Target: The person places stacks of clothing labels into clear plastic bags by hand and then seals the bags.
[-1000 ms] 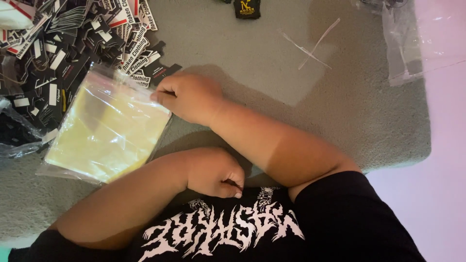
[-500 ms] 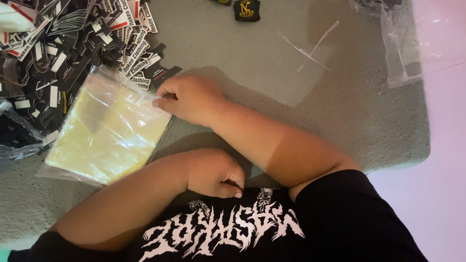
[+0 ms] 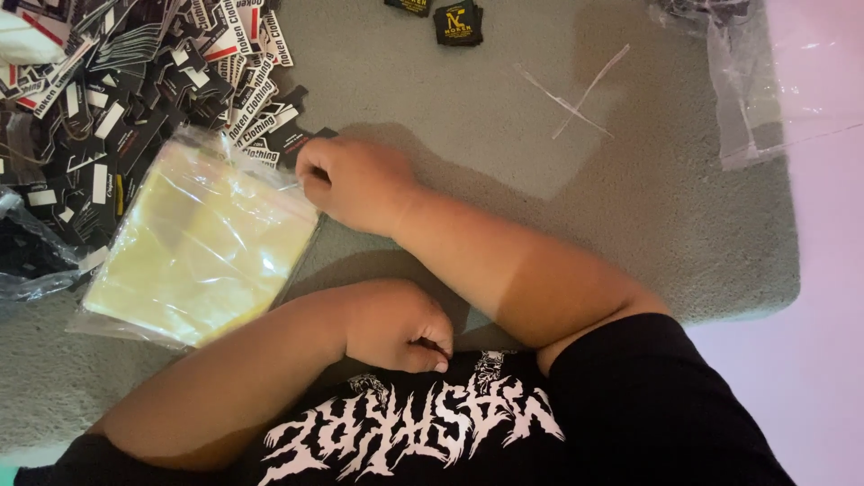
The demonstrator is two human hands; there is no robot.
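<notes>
A stack of clear plastic bags (image 3: pixel 193 247) with a yellowish tint lies on the grey carpet (image 3: pixel 504 117). My right hand (image 3: pixel 355 180) reaches across to the stack's right upper corner, and its curled fingers pinch the bag's edge there. My left hand (image 3: pixel 396 324) sits lower, closed in a fist, with the fingertips gripping the top edge of a black garment (image 3: pixel 450 432) with white print. My two forearms cross each other.
A heap of black-and-white hang tags (image 3: pixel 117 81) covers the upper left, beside a dark bagged bundle (image 3: pixel 31 256). Small black woven labels (image 3: pixel 457 22) lie at the top. Two thin clear strips (image 3: pixel 576 94) lie crossed, and a large clear bag (image 3: pixel 774 90) is at the upper right.
</notes>
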